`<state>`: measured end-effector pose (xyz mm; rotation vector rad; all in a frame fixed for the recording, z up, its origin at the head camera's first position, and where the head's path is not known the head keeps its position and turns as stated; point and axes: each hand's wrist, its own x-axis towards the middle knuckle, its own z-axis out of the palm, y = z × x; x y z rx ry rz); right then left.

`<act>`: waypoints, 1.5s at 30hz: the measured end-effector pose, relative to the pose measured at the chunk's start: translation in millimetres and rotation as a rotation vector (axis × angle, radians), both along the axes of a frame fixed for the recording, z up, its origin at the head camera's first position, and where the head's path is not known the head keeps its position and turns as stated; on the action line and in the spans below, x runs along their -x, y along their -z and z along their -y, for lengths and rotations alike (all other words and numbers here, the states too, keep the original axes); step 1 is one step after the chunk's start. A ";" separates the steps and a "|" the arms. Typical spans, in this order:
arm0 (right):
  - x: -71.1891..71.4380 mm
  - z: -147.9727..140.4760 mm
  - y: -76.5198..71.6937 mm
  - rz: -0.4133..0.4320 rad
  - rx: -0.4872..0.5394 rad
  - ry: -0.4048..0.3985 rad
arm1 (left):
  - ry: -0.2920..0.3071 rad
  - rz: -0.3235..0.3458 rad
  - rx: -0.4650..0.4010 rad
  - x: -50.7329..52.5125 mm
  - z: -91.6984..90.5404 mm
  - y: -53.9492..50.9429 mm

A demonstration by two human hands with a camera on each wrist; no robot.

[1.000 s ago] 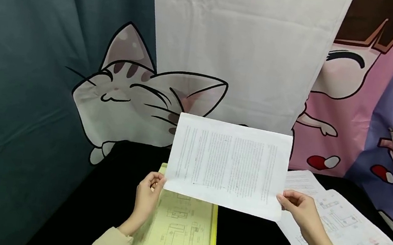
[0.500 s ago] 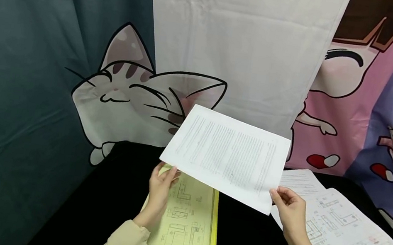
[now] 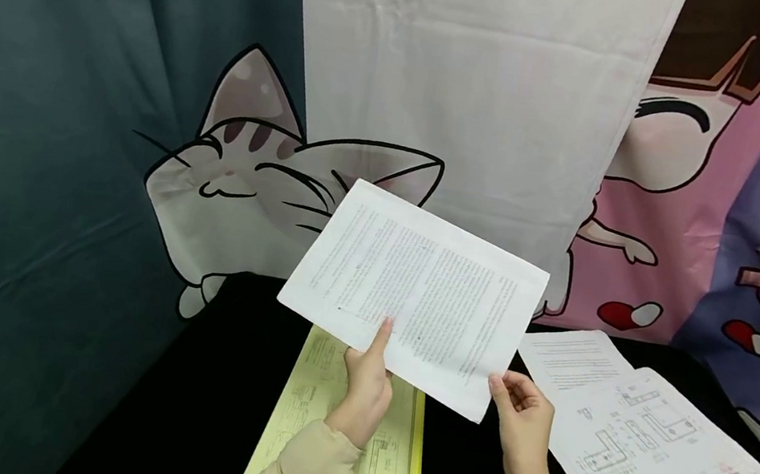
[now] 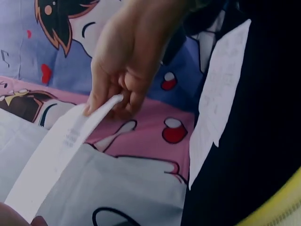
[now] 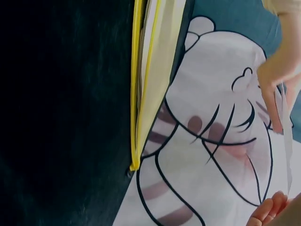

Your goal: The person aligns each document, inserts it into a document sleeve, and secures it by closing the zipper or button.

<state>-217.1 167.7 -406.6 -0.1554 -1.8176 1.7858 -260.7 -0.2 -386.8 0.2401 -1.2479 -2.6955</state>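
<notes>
Printed white paper (image 3: 416, 291) is held up in the air, tilted, its lines of text running sideways. My left hand (image 3: 365, 393) grips its lower edge near the middle, thumb laid over the printed face. At the lower right corner my right hand (image 3: 521, 423) pinches the paper between thumb and fingers. Beneath the left hand lies a yellow-edged clear folder (image 3: 416, 469) with drawings showing through. The left wrist view shows the right hand (image 4: 124, 61) pinching the paper's edge. In the right wrist view the paper is nearly edge-on beside the left hand (image 5: 280, 75).
To the right, sheets with technical drawings (image 3: 657, 446) and a text sheet (image 3: 570, 357) overlap on the black tabletop (image 3: 181, 403). A cartoon-printed curtain (image 3: 489, 82) hangs behind the table.
My left hand has slid from the paper's left corner to the middle of its lower edge. The paper has tilted and shifted left; the right hand keeps its corner and has moved left.
</notes>
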 end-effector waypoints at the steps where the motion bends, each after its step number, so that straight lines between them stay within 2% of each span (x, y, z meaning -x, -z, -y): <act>1: -1.2 1.2 0.4 0.000 -0.001 -0.007 | -0.014 -0.001 -0.005 0.1 -1.8 -0.6; 6: -5.6 3.3 4.2 0.020 -0.010 -0.057 | -0.043 -0.014 0.006 -0.5 -2.6 -0.6; 10: -7.5 2.0 7.8 0.048 0.006 -0.110 | -0.027 -0.033 0.023 -1.2 3.2 1.4; 14: -7.8 -3.3 8.9 0.034 0.078 -0.149 | 0.007 -0.026 0.076 0.3 13.0 3.5; 19: -3.4 -20.5 6.7 -0.035 0.259 -0.185 | 0.099 -0.007 0.180 0.9 37.3 10.6; 23: -0.7 -42.8 4.5 -0.074 0.315 -0.296 | 0.224 -0.046 0.313 -3.1 62.6 18.0; 27: 2.5 -58.9 1.3 0.033 0.213 -0.409 | 0.325 -0.091 0.455 -6.9 78.2 23.0; 32: 7.5 -60.4 -4.6 0.202 0.016 -0.581 | 0.465 -0.124 0.596 -7.8 83.5 28.4; 36: 8.0 -55.0 -8.3 0.312 -0.131 -0.589 | 0.544 -0.152 0.677 -9.8 81.4 30.5; 39: 7.5 -51.0 -8.9 0.355 -0.175 -0.594 | 0.571 -0.164 0.681 -11.8 78.2 31.0; 42: 6.1 -47.4 -7.9 0.360 -0.185 -0.631 | 0.600 -0.174 0.668 -13.8 74.8 31.1; 45: 3.6 -44.9 -7.1 0.363 -0.185 -0.632 | 0.631 -0.198 0.658 -15.2 70.9 31.4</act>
